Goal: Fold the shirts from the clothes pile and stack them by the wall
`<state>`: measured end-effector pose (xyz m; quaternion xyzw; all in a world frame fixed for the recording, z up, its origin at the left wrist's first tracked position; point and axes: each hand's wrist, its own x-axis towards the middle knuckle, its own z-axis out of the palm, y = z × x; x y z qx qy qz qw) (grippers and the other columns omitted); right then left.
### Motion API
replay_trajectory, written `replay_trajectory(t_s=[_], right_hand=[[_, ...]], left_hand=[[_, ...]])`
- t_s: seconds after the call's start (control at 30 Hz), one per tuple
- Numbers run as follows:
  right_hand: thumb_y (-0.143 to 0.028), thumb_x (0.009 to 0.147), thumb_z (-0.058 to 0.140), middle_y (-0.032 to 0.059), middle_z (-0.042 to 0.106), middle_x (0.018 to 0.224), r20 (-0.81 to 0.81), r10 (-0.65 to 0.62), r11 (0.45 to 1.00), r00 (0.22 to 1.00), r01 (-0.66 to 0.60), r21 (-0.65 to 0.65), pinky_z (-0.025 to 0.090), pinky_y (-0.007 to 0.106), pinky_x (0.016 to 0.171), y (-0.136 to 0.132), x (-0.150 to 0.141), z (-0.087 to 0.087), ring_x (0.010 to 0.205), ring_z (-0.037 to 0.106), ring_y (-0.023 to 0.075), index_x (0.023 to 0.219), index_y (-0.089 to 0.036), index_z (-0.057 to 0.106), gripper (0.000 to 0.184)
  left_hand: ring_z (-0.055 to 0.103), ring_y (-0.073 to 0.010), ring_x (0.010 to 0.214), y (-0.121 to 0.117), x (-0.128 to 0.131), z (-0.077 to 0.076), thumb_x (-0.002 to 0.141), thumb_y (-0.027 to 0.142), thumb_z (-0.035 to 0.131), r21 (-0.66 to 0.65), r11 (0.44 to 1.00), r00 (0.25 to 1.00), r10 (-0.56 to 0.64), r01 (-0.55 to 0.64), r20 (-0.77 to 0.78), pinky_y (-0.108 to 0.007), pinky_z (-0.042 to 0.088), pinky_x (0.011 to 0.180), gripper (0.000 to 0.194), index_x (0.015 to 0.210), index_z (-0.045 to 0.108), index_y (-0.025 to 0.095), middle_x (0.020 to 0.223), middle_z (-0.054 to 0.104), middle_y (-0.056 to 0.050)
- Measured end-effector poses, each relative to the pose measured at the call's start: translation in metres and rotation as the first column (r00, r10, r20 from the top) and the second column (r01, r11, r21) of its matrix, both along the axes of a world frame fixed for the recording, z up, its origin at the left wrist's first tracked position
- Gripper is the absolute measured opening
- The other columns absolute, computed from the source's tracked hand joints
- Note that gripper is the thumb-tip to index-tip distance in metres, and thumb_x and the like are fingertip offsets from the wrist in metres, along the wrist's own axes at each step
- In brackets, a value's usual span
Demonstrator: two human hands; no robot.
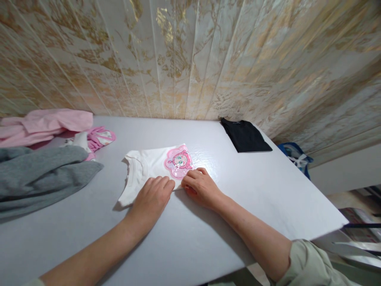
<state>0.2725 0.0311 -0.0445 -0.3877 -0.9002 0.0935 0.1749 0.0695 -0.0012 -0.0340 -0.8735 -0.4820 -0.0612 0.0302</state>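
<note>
A white T-shirt lies folded on the white table, its collar to the left and a pink cartoon-face print to the right. Along its near edge, my left hand has its fingers curled over the fabric. Close by on the right, my right hand grips the lower right corner below the print, fingers bent. The thumbs and the cloth under both hands are partly hidden.
A folded black T-shirt lies at the table's far right edge. Grey clothing, pink clothing and a pink-and-white garment are heaped on the left. A gold-patterned curtain hangs behind the table. A blue bag sits beyond its right edge.
</note>
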Motion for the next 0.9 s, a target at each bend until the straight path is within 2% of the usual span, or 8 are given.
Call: replay_trajectory(t_s=[0.2, 0.3, 0.4, 0.5, 0.57, 0.7, 0.8, 0.9], right_hand=[[-0.014, 0.085, 0.058, 0.0021, 0.063, 0.097, -0.088, 0.009, 1.0, 0.996, -0.008, 0.012, 0.031, 0.033, 0.09, -0.005, 0.001, 0.001, 0.09, 0.055, 0.0167, 0.098, -0.023, 0.064, 0.018], [-0.015, 0.086, 0.058, 0.0008, 0.063, 0.088, -0.091, 0.023, 1.0, 0.996, -0.023, -0.005, 0.032, 0.034, 0.09, -0.005, 0.002, 0.002, 0.084, 0.055, 0.0155, 0.089, -0.022, 0.064, 0.01], [-0.016, 0.089, 0.055, 0.0024, 0.064, 0.088, -0.157, -0.037, 0.999, 0.987, 0.038, 0.007, 0.036, 0.034, 0.087, -0.003, 0.003, 0.003, 0.085, 0.056, 0.0164, 0.088, -0.021, 0.064, 0.01], [-0.02, 0.092, 0.053, 0.0087, 0.064, 0.114, -0.208, -0.127, 0.99, 0.97, 0.138, 0.04, 0.038, 0.038, 0.095, 0.001, 0.004, 0.003, 0.108, 0.056, 0.0212, 0.117, -0.022, 0.061, 0.025], [-0.026, 0.093, 0.055, 0.0111, 0.057, 0.134, -0.158, -0.139, 0.989, 0.978, 0.145, 0.031, 0.033, 0.045, 0.106, 0.002, 0.005, 0.001, 0.125, 0.048, 0.0239, 0.134, -0.023, 0.051, 0.042], [-0.033, 0.093, 0.057, 0.0104, 0.049, 0.145, -0.05, -0.1, 0.995, 0.994, 0.098, -0.029, 0.021, 0.05, 0.115, 0.0, 0.004, -0.003, 0.137, 0.039, 0.0233, 0.142, -0.024, 0.044, 0.052], [-0.036, 0.094, 0.056, 0.0096, 0.048, 0.146, -0.056, -0.055, 0.998, 0.997, 0.053, -0.045, 0.018, 0.051, 0.117, -0.005, 0.002, -0.002, 0.136, 0.041, 0.0222, 0.14, -0.025, 0.046, 0.049], [-0.035, 0.095, 0.054, 0.0083, 0.05, 0.145, -0.088, 0.026, 0.997, 0.996, -0.032, -0.067, 0.018, 0.048, 0.117, -0.01, -0.002, 0.002, 0.135, 0.042, 0.0203, 0.137, -0.025, 0.049, 0.044]], left_hand=[[0.053, -0.0232, 0.087, -0.006, 0.0, -0.002, 0.091, 0.01, 0.046, 0.041, 0.998, 0.999, 0.051, -0.052, 0.018, -0.036, 0.038, 0.076, 0.016, 0.097, 0.057, 0.021, 0.092, 0.058, -0.004], [0.053, -0.0234, 0.086, -0.003, -0.001, -0.005, 0.092, 0.012, 0.046, 0.015, 1.0, 0.999, 0.019, -0.019, 0.026, -0.037, 0.039, 0.077, 0.014, 0.094, 0.056, 0.021, 0.09, 0.056, -0.004], [0.053, -0.0239, 0.085, -0.001, 0.0, -0.007, 0.09, 0.01, 0.047, -0.016, 1.0, 1.0, 0.01, -0.01, 0.012, -0.037, 0.04, 0.076, 0.013, 0.09, 0.055, 0.021, 0.089, 0.056, -0.004], [0.053, -0.0239, 0.085, -0.002, -0.001, -0.006, 0.088, 0.007, 0.046, -0.038, 0.999, 1.0, 0.017, -0.017, 0.004, -0.038, 0.041, 0.076, 0.016, 0.089, 0.055, 0.02, 0.089, 0.056, -0.004], [0.054, -0.0238, 0.085, -0.004, -0.003, -0.003, 0.087, 0.006, 0.046, -0.041, 0.999, 1.0, 0.026, -0.026, 0.006, -0.038, 0.041, 0.076, 0.018, 0.089, 0.056, 0.021, 0.089, 0.057, -0.004], [0.056, -0.0228, 0.083, -0.006, -0.005, 0.004, 0.09, 0.011, 0.045, -0.041, 0.998, 0.994, 0.048, -0.044, 0.097, -0.038, 0.042, 0.074, 0.015, 0.085, 0.055, 0.021, 0.087, 0.059, -0.004], [0.058, -0.0238, 0.1, -0.002, -0.002, 0.001, 0.095, 0.021, 0.045, 0.032, 0.999, 0.972, 0.017, -0.025, 0.233, -0.039, 0.045, 0.085, 0.016, 0.103, 0.058, 0.018, 0.105, 0.064, -0.008], [0.047, -0.0251, 0.129, 0.006, 0.001, -0.012, 0.096, 0.026, 0.046, 0.127, 0.992, 0.97, -0.048, 0.018, 0.237, -0.043, 0.035, 0.107, 0.041, 0.135, 0.045, 0.015, 0.139, 0.054, -0.012]])
